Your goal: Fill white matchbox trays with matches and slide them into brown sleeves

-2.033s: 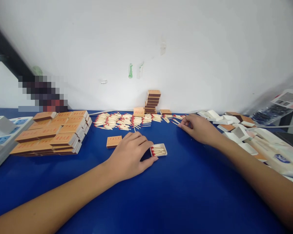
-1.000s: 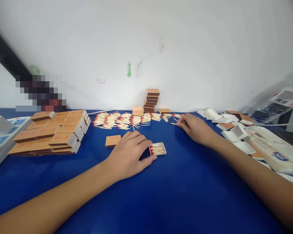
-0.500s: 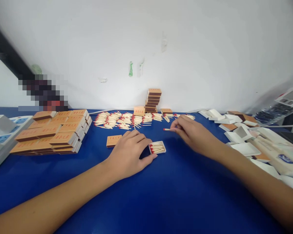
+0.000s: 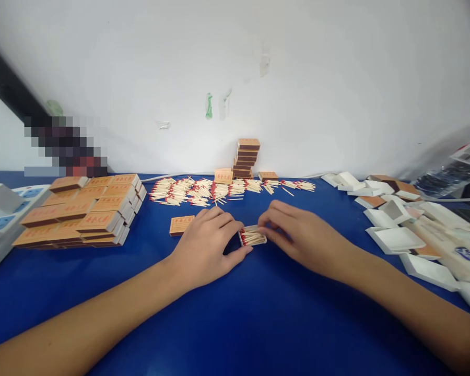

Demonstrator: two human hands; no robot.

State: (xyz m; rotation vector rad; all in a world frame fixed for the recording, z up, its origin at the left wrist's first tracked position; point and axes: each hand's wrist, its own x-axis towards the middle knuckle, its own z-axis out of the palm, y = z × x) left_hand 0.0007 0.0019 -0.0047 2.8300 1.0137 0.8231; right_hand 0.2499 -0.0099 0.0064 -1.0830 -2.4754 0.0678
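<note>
A small white matchbox tray [image 4: 263, 240] lies on the blue table, filled with red-tipped matches [image 4: 252, 236]. My left hand [image 4: 212, 241] holds the tray from its left end, with the thumb along the near side and the forefinger at the far left corner. At the tray's right end, my right hand [image 4: 293, 234] is closed in a pinch over the matches; its fingertips largely hide the match between them. Just left of my left hand, partly behind it, lies a matchbox [image 4: 180, 225] in its orange-brown sleeve.
Loose matches [image 4: 172, 190] spread along the wall, beside a leaning stack of matchboxes [image 4: 246, 157]. Piled matchboxes [image 4: 97, 208] and a power strip [image 4: 11, 230] stand left. Empty trays [image 4: 395, 241] and a tissue pack [image 4: 450, 237] lie right.
My right hand has moved left and toward me, bringing a match from beyond the tray down to its right end. My left hand stays on the tray.
</note>
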